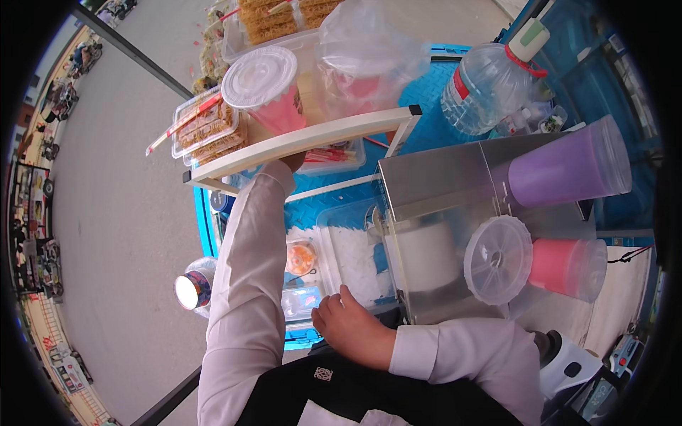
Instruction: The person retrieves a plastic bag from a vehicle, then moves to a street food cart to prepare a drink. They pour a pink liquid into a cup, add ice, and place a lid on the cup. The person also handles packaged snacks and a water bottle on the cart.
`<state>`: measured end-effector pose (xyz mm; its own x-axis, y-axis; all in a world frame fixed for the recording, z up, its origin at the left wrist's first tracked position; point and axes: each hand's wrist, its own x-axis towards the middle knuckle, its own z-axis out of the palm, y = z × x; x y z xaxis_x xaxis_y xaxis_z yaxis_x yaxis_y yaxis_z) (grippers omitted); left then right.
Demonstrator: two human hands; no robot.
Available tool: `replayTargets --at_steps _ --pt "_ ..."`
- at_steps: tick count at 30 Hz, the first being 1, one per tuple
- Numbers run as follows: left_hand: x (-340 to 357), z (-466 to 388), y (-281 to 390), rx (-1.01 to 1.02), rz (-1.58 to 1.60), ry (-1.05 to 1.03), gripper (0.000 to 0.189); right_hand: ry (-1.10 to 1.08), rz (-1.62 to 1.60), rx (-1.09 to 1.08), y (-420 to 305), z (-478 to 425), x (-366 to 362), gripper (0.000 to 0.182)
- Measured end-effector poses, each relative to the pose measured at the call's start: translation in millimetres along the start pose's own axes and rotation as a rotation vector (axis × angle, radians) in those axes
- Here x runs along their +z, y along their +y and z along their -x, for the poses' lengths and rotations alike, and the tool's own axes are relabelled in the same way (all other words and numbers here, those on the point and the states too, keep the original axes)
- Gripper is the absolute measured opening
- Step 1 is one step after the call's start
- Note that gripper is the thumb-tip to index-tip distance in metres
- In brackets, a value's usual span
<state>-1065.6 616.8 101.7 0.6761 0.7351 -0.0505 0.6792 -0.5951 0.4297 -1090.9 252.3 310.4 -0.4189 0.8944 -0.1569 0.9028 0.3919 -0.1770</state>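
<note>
My left hand [293, 160] reaches under the front rail of a white-framed rack [303, 139]; most of it is hidden, so its grip does not show. Beyond it, a clear plastic container [354, 166] holds red-and-white wrapped sticks. My right hand [352, 331] hangs low in front of me, fingers slightly spread, holding nothing visible. Close to it are a clear plastic box [302, 302] and a transparent tray [329, 261]. A small round tub with orange pieces [301, 257] lies beside my left sleeve. On the rack stands a lidded cup of pink drink [277, 106].
A metal-topped case [431, 178] stands at right, with purple [557, 168] and red [557, 263] cups and a clear lid [498, 261]. A large water bottle [482, 88] is behind it. Stacked boxes of brown snacks [208, 125] sit left on the rack, beside a bagged cup [362, 80].
</note>
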Motion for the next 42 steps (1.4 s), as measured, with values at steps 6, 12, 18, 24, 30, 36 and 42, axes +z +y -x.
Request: replayTargets --at_steps 6,12,18,24,30,36,42 --pt "-4.5 3.2 4.7 0.069 -0.014 0.048 0.032 0.014 -0.025 -0.004 0.0 0.6 0.6 0.034" --pt "3.6 12.6 -0.6 0.424 -0.535 0.219 0.029 -0.017 -0.054 -0.021 3.1 1.2 -3.1 0.034" --pt "-21.0 29.6 4.2 0.397 -0.193 0.263 0.032 -0.035 -0.061 -0.037 5.5 0.8 -7.6 0.037" --pt "-59.5 67.9 13.6 0.389 -0.418 0.404 0.023 0.028 -0.054 -0.083 5.2 1.7 -2.9 0.043" --pt "-87.8 155.4 27.4 0.176 -0.368 0.173 0.012 0.137 -0.041 -0.138 7.0 4.3 3.1 0.033" --pt "-94.1 249.2 25.6 0.221 0.057 0.405 0.013 0.175 -0.052 -0.166 7.0 4.8 4.6 0.027" --pt "-178.7 254.9 65.6 0.110 0.200 0.735 0.012 0.042 -0.057 -0.153 7.5 3.4 1.5 0.041"
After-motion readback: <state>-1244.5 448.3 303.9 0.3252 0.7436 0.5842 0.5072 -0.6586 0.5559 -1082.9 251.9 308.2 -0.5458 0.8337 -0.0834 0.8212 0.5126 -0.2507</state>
